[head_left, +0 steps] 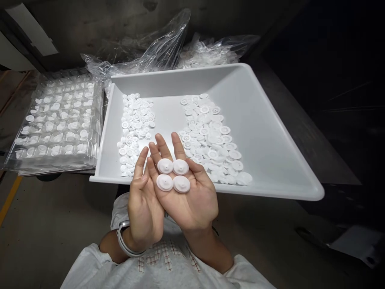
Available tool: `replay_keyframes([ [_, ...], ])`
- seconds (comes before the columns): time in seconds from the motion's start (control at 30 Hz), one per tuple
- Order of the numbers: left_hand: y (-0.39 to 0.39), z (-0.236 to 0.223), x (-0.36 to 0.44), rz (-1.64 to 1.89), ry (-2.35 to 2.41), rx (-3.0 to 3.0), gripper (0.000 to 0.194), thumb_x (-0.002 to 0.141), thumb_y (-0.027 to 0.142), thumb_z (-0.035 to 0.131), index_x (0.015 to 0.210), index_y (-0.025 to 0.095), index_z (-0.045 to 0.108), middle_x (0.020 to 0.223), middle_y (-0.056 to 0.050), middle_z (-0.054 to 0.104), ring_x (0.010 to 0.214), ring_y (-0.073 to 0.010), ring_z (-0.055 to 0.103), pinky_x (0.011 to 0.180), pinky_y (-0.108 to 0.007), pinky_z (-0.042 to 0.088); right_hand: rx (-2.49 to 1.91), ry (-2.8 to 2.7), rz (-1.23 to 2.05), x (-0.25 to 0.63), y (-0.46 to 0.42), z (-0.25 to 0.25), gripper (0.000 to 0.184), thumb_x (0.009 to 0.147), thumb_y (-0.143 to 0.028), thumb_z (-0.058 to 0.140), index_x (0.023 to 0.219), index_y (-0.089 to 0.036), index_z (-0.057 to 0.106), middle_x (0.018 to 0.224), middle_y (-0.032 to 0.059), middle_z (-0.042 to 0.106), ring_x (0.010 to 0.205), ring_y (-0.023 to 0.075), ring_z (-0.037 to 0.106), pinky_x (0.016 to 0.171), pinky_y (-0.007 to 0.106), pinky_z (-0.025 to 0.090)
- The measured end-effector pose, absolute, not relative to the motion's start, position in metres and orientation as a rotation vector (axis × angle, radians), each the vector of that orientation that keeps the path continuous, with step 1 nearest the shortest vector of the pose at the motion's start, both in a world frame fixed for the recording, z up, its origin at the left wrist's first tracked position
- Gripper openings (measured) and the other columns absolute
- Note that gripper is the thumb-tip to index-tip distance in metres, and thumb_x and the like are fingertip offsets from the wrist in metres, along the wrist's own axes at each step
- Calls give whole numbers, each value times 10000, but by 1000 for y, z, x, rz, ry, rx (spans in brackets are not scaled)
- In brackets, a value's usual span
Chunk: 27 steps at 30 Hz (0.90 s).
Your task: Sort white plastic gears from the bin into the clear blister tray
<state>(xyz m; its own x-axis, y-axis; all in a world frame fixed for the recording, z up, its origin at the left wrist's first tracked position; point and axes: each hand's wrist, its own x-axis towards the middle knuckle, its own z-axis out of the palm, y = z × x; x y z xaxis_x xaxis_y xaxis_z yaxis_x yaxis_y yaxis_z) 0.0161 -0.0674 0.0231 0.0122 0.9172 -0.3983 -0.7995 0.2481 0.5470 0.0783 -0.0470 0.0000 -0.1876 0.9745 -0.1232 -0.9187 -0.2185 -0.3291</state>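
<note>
Several small white plastic gears, with toothed rims and a central nub, lie in two rows on the fingers and palm of my right hand. That hand is palm up over the front edge of a light grey tray, its thumb beside the gears. My left hand, also palm up, rests against its side with fingers apart and slightly bent, holding nothing that I can see. Beyond the hands, the tray bears a left pile of white gears and a right pile of white gears.
Left of the tray stands a stack of clear plastic blister trays, its pockets filled with white parts. Behind are a crumpled clear plastic bag and another bag of white parts. A yellow line marks the floor at left.
</note>
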Motion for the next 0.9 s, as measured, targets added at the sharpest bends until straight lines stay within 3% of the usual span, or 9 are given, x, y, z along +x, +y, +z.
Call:
replay_keyframes([
  [0.1, -61, 23, 16, 1337, 790, 175, 426, 903, 312, 436, 1325, 312, 495, 1502, 34, 464, 1431, -183, 395, 1204, -368, 340, -316, -215, 1769, 80, -41, -1, 425, 941, -395, 321, 1315, -394, 522, 1417, -79, 541, 1307, 80, 514, 1226, 393, 244],
  [0.33, -43, 19, 14, 1293, 783, 180, 432, 911, 337, 397, 1327, 304, 505, 1461, 15, 512, 1414, -216, 423, 1219, -413, 310, -187, -191, 1786, 86, -27, -3, 522, 941, -521, 279, 1338, -292, 530, 1426, -38, 536, 1302, 89, 520, 1123, 268, 395],
  [0.43, -40, 16, 14, 1295, 817, 282, 493, 872, 316, 525, 1362, 327, 470, 1507, 20, 455, 1448, -237, 367, 1223, -407, 304, -154, -217, 1775, 85, -22, -5, 588, 920, -606, 267, 1365, -301, 502, 1462, -26, 496, 1326, 118, 502, 1133, 326, 396],
  [0.53, -40, 11, 15, 1328, 827, 468, 643, 814, 184, 650, 1375, 402, 423, 1553, 44, 382, 1463, -231, 339, 1184, -389, 371, -146, -246, 1760, 84, -17, -8, 607, 921, -640, 238, 1389, -328, 465, 1468, -18, 489, 1330, 143, 503, 1160, 428, 368],
  [0.67, -39, 7, 16, 1372, 880, 556, 665, 835, 109, 612, 1379, 422, 393, 1560, 37, 369, 1469, -188, 327, 1153, -361, 420, -203, -267, 1749, 80, -11, -13, 606, 917, -673, 215, 1378, -363, 456, 1451, -29, 506, 1343, 160, 491, 1165, 505, 351],
  [0.77, -36, 7, 14, 1385, 842, 446, 597, 831, 140, 609, 1345, 390, 436, 1535, 50, 410, 1463, -195, 340, 1155, -345, 421, -265, -315, 1746, 79, -10, -14, 592, 908, -692, 207, 1358, -403, 462, 1450, -54, 503, 1369, 173, 462, 1139, 533, 384],
  [0.9, -33, 8, 12, 1363, 851, 245, 470, 837, 318, 581, 1300, 343, 509, 1503, 69, 449, 1459, -199, 346, 1177, -320, 390, -468, -553, 1661, 79, -16, -10, 528, 951, -620, 175, 1374, -443, 437, 1458, -77, 492, 1371, 170, 458, 1115, 504, 428],
])
